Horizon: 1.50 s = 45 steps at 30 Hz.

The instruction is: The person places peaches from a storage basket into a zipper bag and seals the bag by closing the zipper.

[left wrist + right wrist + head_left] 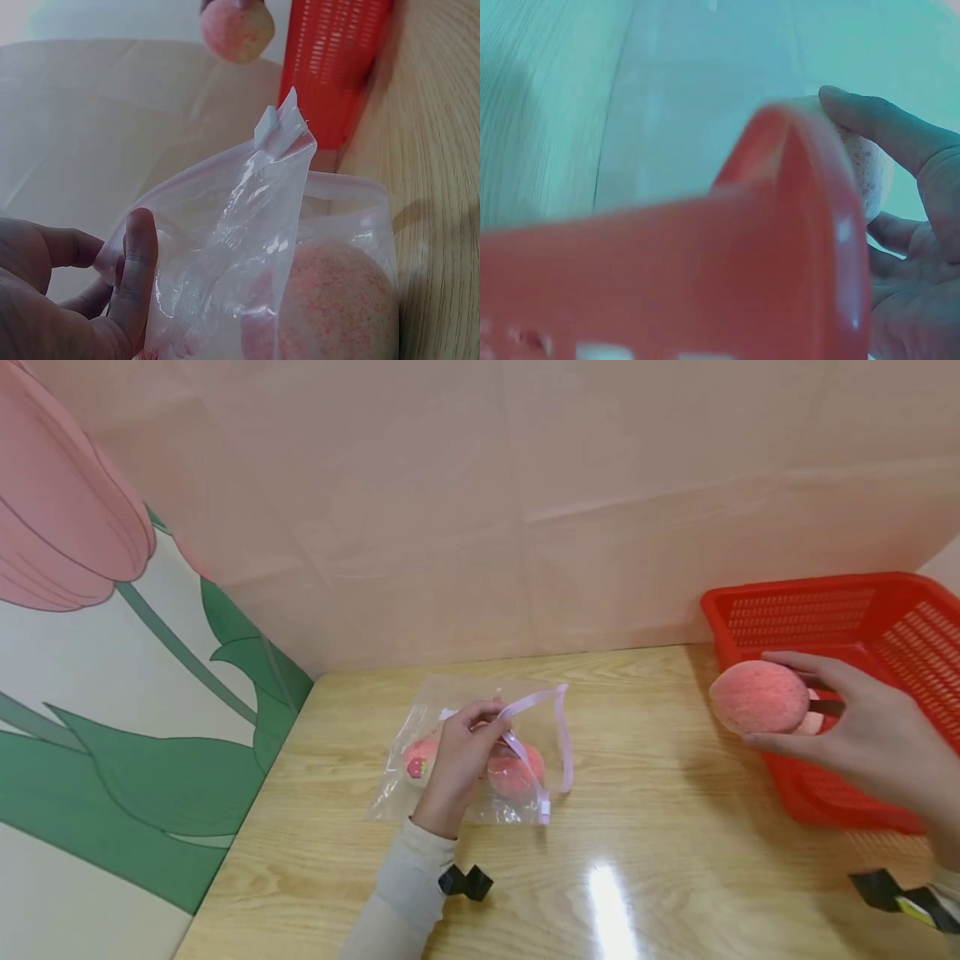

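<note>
My left hand (463, 760) pinches the bag (564, 735); my right hand (870, 727) grips a peach (757, 697) (basket (817, 583) beside those fingers); mid-transfer, I judge; next probably needs the bag steady.

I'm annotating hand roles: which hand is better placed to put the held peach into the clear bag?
Probably the right hand: it grips the peach near the red basket, while the left hand pinches the clear slider bag at its open mouth.

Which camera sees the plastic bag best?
The head view: nearly all of the plastic bag shows, the left hand covering some. The left wrist view shows part, close up; the right wrist view, none.
</note>
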Available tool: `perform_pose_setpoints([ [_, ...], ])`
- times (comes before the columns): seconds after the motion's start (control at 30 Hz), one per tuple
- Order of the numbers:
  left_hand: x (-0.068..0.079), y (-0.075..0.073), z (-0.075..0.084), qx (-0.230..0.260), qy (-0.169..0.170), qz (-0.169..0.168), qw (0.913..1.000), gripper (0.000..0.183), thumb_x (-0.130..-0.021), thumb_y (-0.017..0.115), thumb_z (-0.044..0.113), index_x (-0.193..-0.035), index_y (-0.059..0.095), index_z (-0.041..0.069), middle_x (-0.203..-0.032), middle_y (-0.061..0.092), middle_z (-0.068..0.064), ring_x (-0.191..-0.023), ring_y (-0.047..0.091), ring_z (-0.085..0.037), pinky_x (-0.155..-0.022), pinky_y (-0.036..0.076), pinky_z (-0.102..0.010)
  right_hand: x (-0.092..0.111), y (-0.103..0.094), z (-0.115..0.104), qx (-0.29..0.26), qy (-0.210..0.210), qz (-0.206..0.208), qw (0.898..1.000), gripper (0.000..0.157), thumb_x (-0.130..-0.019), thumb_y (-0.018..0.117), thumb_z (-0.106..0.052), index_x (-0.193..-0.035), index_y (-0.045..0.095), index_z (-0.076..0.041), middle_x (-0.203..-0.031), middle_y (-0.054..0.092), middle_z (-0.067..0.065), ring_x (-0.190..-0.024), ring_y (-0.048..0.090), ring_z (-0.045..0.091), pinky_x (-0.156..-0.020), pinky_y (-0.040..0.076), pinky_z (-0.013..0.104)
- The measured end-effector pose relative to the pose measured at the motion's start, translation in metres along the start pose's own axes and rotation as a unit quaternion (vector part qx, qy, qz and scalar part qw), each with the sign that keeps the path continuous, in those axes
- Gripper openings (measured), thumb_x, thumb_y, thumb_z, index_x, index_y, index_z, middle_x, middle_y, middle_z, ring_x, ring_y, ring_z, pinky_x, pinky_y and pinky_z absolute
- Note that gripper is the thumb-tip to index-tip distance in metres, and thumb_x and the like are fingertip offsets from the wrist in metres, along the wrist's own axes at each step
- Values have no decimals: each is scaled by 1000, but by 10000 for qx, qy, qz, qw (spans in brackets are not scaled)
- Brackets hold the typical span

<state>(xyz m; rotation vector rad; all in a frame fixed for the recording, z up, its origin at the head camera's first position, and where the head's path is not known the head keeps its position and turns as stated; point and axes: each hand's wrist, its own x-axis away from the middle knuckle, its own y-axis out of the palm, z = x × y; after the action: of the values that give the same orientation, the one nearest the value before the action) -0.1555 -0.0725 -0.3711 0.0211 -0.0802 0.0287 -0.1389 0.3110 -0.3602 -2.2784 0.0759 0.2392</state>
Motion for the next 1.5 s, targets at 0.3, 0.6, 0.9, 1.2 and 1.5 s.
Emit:
perform_pose_setpoints([
  [0.3, -3, 0, 1, 73, 75, -46, 9999, 20, -94, 59, -2, -112, 63, -12, -98, 58, -6, -60, 61, -7, -57, 58, -19, -9, 19, -23, -188, -457, -378, 9981, 100, -66, 94, -32, -147, 39, -11, -139, 48, 24, -111, 54, 53, -66, 61, 53],
  [0.6, -1, 1, 2, -4, 97, -33, 9999, 20, -93, 59, -2, -110, 63, -12, -81, 56, -1, -58, 60, -7, -55, 57, -19, -9, 43, -48, -846, -958, -545, 9903, 93, -65, 94, -24, -141, 43, -10, -135, 49, 16, -111, 60, 43, -75, 62, 26],
  [0.9, -1, 1, 0, 13, 96, -51, 9999, 19, -94, 59, -2, -109, 63, -12, -83, 57, -1, -60, 60, -8, -56, 57, -19, -10, 68, -69, -823, -1203, -703, 9868, 86, -68, 93, -28, -139, 46, -14, -134, 53, 9, -114, 59, 33, -86, 59, 51],
  [1.2, 0, 1, -1, 103, 146, -70, 9998, 19, -94, 60, -3, -109, 63, -13, -93, 59, -3, -60, 60, -7, -56, 57, -19, -8, 91, -80, -921, -1678, -433, 9806, 82, -64, 94, -14, -135, 53, -7, -130, 58, 13, -113, 57, 29, -83, 60, 49],
  [1.5, 0, 2, -1, 219, 131, -95, 9996, 21, -93, 59, -4, -111, 62, -14, -106, 60, -8, -59, 61, -6, -55, 57, -20, -9, 114, -93, -1357, -1402, -815, 9774, 79, -66, 90, -5, -134, 51, -4, -131, 55, 16, -116, 57, 34, -84, 61, 41],
])
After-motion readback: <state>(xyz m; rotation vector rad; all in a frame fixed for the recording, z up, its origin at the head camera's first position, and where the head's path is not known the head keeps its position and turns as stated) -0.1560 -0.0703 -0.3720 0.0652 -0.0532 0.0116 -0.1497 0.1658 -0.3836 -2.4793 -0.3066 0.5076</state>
